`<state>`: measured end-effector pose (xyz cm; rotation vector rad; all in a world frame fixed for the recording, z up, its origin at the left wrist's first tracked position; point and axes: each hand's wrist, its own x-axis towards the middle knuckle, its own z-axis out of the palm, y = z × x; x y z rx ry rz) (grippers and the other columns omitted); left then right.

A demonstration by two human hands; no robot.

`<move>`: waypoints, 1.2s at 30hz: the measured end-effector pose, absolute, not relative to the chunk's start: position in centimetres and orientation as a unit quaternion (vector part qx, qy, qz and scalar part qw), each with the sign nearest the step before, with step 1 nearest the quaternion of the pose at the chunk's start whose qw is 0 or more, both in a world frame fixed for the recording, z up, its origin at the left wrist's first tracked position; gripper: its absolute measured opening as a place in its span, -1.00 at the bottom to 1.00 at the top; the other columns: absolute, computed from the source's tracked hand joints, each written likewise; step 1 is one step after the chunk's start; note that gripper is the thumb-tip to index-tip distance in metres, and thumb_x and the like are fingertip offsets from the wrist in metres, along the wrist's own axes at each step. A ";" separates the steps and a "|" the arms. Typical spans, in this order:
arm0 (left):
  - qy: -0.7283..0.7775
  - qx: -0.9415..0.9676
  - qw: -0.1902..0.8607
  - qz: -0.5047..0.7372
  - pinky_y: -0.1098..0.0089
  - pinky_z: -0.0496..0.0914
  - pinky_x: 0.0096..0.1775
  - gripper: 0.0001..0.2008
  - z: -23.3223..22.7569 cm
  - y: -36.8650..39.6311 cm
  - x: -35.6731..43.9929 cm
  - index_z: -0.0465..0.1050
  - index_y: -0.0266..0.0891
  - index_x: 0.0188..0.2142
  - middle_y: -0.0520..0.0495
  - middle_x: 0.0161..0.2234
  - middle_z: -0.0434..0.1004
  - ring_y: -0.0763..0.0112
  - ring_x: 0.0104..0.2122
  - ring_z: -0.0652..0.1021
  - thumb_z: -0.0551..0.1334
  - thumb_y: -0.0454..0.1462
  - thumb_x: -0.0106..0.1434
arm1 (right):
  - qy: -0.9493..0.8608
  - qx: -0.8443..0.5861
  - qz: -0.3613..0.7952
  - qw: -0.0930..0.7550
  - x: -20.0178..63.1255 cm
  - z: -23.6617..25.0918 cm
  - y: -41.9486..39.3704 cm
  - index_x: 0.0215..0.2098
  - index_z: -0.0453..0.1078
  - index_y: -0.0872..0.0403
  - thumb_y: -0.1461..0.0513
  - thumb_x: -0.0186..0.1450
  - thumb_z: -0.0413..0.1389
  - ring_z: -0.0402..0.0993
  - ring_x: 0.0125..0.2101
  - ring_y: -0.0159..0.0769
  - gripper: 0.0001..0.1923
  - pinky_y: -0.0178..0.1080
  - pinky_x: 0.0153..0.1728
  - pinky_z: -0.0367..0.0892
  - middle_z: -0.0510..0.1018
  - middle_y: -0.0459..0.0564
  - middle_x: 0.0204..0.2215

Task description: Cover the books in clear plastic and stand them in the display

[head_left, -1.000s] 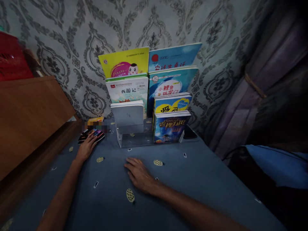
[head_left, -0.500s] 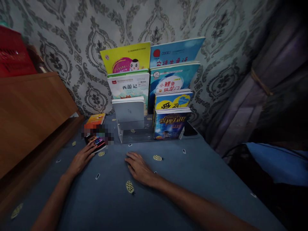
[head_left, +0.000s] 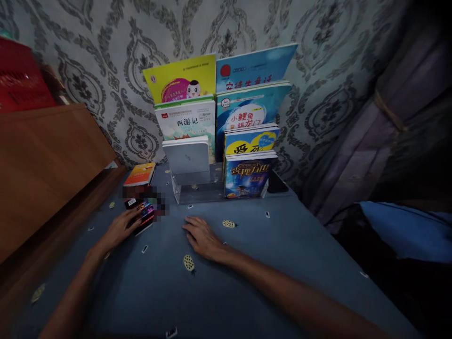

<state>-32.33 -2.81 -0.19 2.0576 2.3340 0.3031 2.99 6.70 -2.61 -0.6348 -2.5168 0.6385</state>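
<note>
My left hand [head_left: 122, 229] is at a small dark book [head_left: 143, 217] with colourful print and a barcode on its cover. The fingers lie over the book's left side and seem to grip it; the thumb is hard to make out. Part of the area behind it is pixelated. Farther back lies an orange book [head_left: 140, 174]. My right hand [head_left: 202, 238] rests on the blue tablecloth with its fingers apart and nothing in them. In front of it stands a clear acrylic book rack [head_left: 197, 194], with a grey-covered book [head_left: 187, 157] in its left column.
Picture books, among them a yellow one [head_left: 181, 75] and a blue one [head_left: 247, 106], fill the rack's back tiers. A dark blue book [head_left: 247, 176] stands front right. A black phone-like object [head_left: 277, 182] lies beside the rack. A wooden cabinet [head_left: 45, 165] borders the left.
The dark book has shifted slightly toward me under my left hand, and its barcode now shows. My right hand stays in place on the cloth. The view has tilted a little downward.
</note>
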 end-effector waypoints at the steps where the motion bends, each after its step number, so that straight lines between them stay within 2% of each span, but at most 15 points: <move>1: 0.759 0.645 -0.011 0.091 0.15 0.32 0.24 -0.45 0.1 -1.6 -32.6 0.42 -0.21 0.20 -0.20 0.23 0.44 0.11 0.21 0.45 0.03 0.00 0.37 | -0.915 -0.231 0.236 0.232 3.0 -2.6 6.7 0.12 0.48 0.15 0.33 0.37 0.08 0.31 0.27 -0.08 -0.63 0.04 0.28 0.24 0.47 0.24 0.21; 3: 0.797 0.595 -0.056 0.084 0.10 0.33 0.23 -0.46 0.4 1.0 -33.0 0.39 -0.33 0.20 -0.31 0.24 0.40 0.03 0.22 0.43 0.07 -0.07 0.35 | -0.915 -0.229 0.240 0.230 3.3 -2.6 6.8 0.13 0.48 0.14 0.33 0.37 0.08 0.32 0.27 -0.09 -0.62 0.04 0.28 0.25 0.47 0.23 0.21; 5: 0.829 0.545 -0.081 0.097 0.09 0.35 0.20 -0.46 0.3 3.2 -33.3 0.34 -0.34 0.23 -0.33 0.27 0.36 0.01 0.22 0.43 0.08 -0.10 0.35 | -0.917 -0.230 0.237 0.225 4.3 -2.5 7.0 0.15 0.46 0.12 0.31 0.38 0.07 0.32 0.26 -0.09 -0.61 0.04 0.27 0.27 0.46 0.20 0.22; 10: 0.854 0.500 -0.081 0.117 0.10 0.40 0.14 -0.49 -0.8 5.3 -33.3 0.33 -0.38 0.22 -0.38 0.17 0.47 0.01 0.16 0.48 0.00 -0.15 0.40 | -0.917 -0.261 0.198 0.228 9.0 -2.8 8.1 0.21 0.41 0.10 0.30 0.41 0.01 0.28 0.30 -0.06 -0.58 0.11 0.29 0.23 0.40 0.20 0.28; 15: 0.852 0.503 -0.081 0.118 0.18 0.35 0.18 -0.48 -1.3 4.4 -33.0 0.37 -0.37 0.21 -0.33 0.16 0.49 0.06 0.16 0.49 -0.03 -0.13 0.41 | -0.903 -0.307 0.177 0.243 13.0 -4.1 9.9 0.19 0.42 0.11 0.30 0.41 0.00 0.34 0.26 -0.03 -0.59 0.15 0.25 0.25 0.44 0.23 0.24; 20: 0.847 0.515 -0.077 0.105 0.15 0.36 0.16 -0.47 -1.6 3.1 -31.7 0.39 -0.36 0.19 -0.31 0.14 0.51 0.05 0.13 0.51 -0.04 -0.11 0.41 | -0.903 -0.302 0.165 0.256 13.1 -4.6 10.2 0.19 0.43 0.09 0.28 0.41 0.01 0.35 0.25 -0.03 -0.59 0.14 0.22 0.29 0.45 0.24 0.22; 27: 0.835 0.529 -0.101 0.112 0.09 0.39 0.13 -0.48 -1.6 1.6 -28.7 0.44 -0.36 0.15 -0.33 0.10 0.54 0.01 0.10 0.52 -0.04 -0.12 0.40 | -0.909 -0.294 0.158 0.249 13.0 -3.8 9.8 0.15 0.45 0.19 0.31 0.39 0.03 0.35 0.24 -0.02 -0.61 0.09 0.24 0.28 0.48 0.30 0.19; 31: 0.839 0.533 -0.092 0.064 0.14 0.41 0.10 -0.45 -0.6 0.7 -26.5 0.42 -0.40 0.18 -0.35 0.07 0.54 0.02 0.08 0.53 -0.05 -0.10 0.40 | -0.906 -0.294 0.161 0.260 13.1 -3.9 9.8 0.15 0.45 0.13 0.30 0.39 0.03 0.36 0.23 -0.03 -0.61 0.12 0.23 0.29 0.47 0.25 0.19; 36: 0.833 0.546 -0.094 -0.004 0.18 0.46 -0.04 -0.44 1.0 -0.8 -23.1 0.43 -0.34 0.17 -0.32 0.03 0.55 0.00 0.02 0.56 -0.07 -0.03 0.44 | -0.905 -0.295 0.165 0.260 13.1 -3.8 9.7 0.15 0.44 0.16 0.30 0.40 0.01 0.36 0.23 -0.03 -0.61 0.11 0.24 0.28 0.47 0.27 0.19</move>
